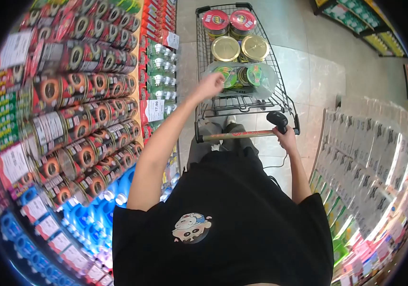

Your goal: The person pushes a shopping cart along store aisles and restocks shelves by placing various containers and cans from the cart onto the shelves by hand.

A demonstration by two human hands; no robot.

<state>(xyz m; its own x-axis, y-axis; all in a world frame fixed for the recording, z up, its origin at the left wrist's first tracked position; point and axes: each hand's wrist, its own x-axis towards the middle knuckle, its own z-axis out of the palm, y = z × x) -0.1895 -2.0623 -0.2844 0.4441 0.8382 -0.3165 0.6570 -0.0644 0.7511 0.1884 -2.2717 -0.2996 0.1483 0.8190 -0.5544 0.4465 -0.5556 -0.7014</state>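
My right hand [286, 139] grips a black handheld barcode scanner [277, 119] by its handle, beside the right end of the cart's push bar [237, 135]. A cable hangs down from it. My left hand [211, 86] is over the near left part of the cart, its fingers curled together. It is at the edge of a clear plastic-wrapped pack [265, 86] of green-lidded containers [254, 75]; whether it pinches the wrap is hidden. Farther forward in the cart are two gold-lidded cans [225, 49] and two containers with red lids [216, 20].
The wire shopping cart [280, 81] stands in front of my legs on a tiled floor [328, 76]. On the left, shelves carry stacked cans [75, 86], packaged light bulbs [159, 63] and blue bottles [104, 214]. At right, clear-wrapped packs [361, 148] are stacked close by.
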